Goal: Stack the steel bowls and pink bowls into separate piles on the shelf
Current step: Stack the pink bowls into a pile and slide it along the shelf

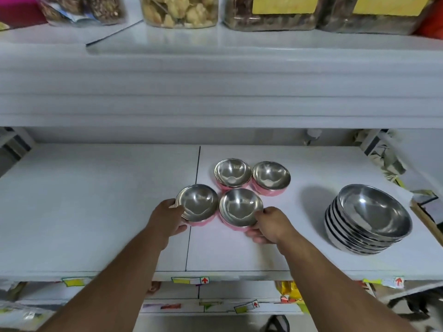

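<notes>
We've got our left hand [167, 220] gripping one pink bowl [197, 202] and the right hand [268, 225] gripping another [241, 207], mid-frame on the shelf [96, 200]. Steel bowls [369, 219] stacked right; left side's wide open.

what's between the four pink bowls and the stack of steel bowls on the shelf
Nothing. In the head view, the stretch of white shelf between the pink bowls and the steel bowl stack is bare, showing only the stack's shadow.

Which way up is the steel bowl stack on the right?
Upright. The steel bowl stack shows the top bowl's shiny hollow facing up, rims layered beneath it.
</notes>
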Tool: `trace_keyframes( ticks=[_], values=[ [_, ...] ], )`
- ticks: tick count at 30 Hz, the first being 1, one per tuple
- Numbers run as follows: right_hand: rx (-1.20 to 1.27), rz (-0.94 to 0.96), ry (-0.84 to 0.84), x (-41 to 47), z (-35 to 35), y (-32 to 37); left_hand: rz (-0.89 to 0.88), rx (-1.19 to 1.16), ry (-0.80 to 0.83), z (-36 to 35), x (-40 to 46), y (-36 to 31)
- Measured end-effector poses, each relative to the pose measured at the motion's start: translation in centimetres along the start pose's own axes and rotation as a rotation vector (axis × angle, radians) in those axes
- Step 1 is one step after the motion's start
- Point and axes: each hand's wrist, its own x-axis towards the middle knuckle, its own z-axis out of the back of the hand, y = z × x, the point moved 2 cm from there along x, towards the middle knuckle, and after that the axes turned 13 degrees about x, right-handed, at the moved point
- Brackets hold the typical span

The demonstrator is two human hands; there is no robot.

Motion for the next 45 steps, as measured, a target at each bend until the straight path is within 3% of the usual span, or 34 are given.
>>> trace_keyframes(
  ticks=[11,20,29,45],
  values=[
    [-0.031,0.032,-0.117,-0.3,1.1,-0.6,-0.015,-0.087,0.017,-0.9,0.0,0.7],
    [0.036,0.192,-0.273,-2.0,5.1,0.8,-0.074,-0.046,0.136,-4.5,-1.0,0.9],
    [0.038,0.16,-0.161,-4.1,4.8,2.2,-0.117,-0.056,0.272,-8.3,-2.6,0.3],
    [-0.12,0.057,-0.06,-2.2,1.8,1.6,-0.104,0.004,0.41,-5.9,-4.0,2.2]
  ],
)
